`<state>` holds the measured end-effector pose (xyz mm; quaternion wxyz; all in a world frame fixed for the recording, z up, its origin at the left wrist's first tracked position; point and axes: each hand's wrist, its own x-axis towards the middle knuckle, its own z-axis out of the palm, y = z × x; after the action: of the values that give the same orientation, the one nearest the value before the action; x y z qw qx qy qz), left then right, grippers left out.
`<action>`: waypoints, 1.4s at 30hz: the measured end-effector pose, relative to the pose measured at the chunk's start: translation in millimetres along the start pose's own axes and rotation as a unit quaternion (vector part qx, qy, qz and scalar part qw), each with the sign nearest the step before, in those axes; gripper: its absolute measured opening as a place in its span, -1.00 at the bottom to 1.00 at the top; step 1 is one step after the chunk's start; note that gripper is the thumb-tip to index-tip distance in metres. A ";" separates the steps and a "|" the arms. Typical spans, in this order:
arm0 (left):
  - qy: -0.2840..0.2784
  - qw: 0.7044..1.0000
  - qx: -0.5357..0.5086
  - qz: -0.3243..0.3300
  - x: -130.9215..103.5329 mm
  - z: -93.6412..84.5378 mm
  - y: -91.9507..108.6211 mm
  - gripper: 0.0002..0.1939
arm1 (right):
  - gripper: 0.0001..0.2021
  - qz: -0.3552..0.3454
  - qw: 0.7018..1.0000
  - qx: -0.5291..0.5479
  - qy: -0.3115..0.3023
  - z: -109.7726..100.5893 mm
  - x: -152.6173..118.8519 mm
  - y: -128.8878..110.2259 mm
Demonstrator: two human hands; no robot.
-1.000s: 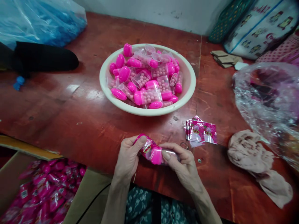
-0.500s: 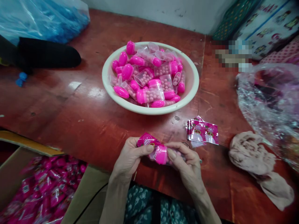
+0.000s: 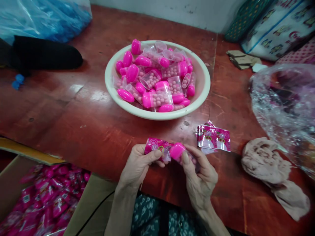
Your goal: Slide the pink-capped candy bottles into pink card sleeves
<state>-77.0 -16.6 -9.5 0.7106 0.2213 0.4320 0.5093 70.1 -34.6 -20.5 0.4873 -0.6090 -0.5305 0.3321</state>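
My left hand [image 3: 137,164] pinches a pink printed plastic packet [image 3: 154,145] between thumb and fingers. Its clear end points towards my right hand [image 3: 200,172]. That hand is closed on a small candy container [image 3: 177,151] with a bright pink cap and pale pink balls inside. The cap sits at the packet's clear end; whether it touches the packet I cannot tell. Beyond my hands stands a cream basin [image 3: 145,113] heaped with similar pink-capped containers [image 3: 150,78]. Several flat pink packets [image 3: 209,136] lie on the table right of my hands.
A cardboard box [image 3: 92,200] at lower left holds many filled pink packets [image 3: 52,190]. On the right lie a crumpled beige cloth [image 3: 265,160] and a clear plastic bag [image 3: 283,108]. A blue-filled bag [image 3: 56,19] and a black object [image 3: 46,54] occupy the far left.
The candy container has come away from the packet, slightly up and to the right, with my right hand. My left hand has stayed nearly in place, and the packet lies flatter.
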 end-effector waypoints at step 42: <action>0.137 0.986 -0.051 0.079 -4.0 15.2 -6.3 -0.90 | -0.92 -0.196 0.972 -0.092 -0.093 14.8 13.9 -17.9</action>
<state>-61.3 -20.8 -4.7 0.6129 0.1460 0.4797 0.6107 53.7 -18.2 -6.5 0.4329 -0.5019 -0.7110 0.2349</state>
